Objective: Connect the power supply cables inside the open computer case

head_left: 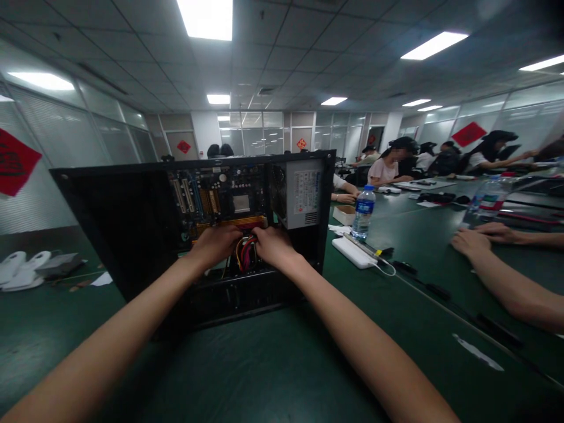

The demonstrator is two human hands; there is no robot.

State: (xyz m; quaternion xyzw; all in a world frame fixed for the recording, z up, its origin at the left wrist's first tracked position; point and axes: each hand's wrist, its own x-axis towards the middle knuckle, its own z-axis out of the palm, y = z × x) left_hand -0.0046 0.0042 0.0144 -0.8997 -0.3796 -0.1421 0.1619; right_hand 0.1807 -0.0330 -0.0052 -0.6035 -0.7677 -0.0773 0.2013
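Note:
An open black computer case (132,235) stands on the green table (264,364) in front of me. Inside it I see a blue motherboard (220,197) and a grey power supply (302,194). Both my arms reach into the case. My left hand (215,244) and my right hand (273,247) are curled close together over a bundle of red and yellow cables (245,252) below the motherboard. Their fingertips are hidden behind the knuckles, so the exact grip on the cables cannot be made out.
To the right of the case stand a water bottle (363,212) and a white power bank (355,252) with a cable. Another person's forearms (497,264) rest on the table at right. Several people sit further back. White devices (22,270) lie at left.

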